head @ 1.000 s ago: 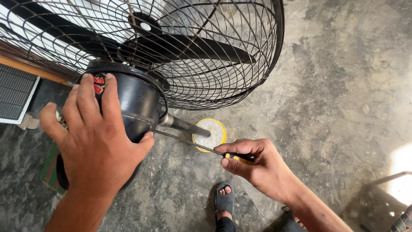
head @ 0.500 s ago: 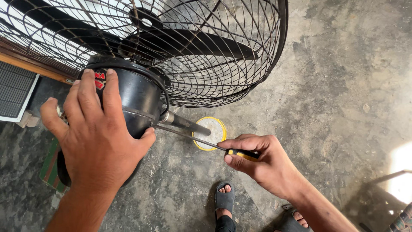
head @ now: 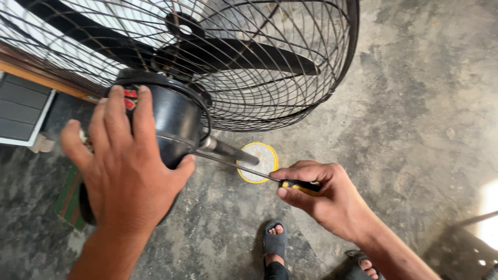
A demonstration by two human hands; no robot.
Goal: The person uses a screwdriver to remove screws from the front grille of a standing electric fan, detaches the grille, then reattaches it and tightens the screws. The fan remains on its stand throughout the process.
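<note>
A large black fan with a wire cage (head: 259, 78) and dark blades stands before me. My left hand (head: 127, 171) grips its black motor housing (head: 174, 124) from behind. My right hand (head: 324, 199) holds a screwdriver (head: 290, 182) with a yellow and black handle. Its long metal shaft reaches left to the lower edge of the motor housing, just under the fan's metal stem (head: 228, 150).
A round yellow-rimmed lid (head: 258, 162) lies on the concrete floor below the stem. My sandalled feet (head: 274, 243) show at the bottom. A grey slatted panel (head: 23, 111) sits at the left, and a green object (head: 67, 199) lies on the floor.
The view has shifted slightly; my right hand with the screwdriver has moved a little right and down. My left hand stays on the motor housing.
</note>
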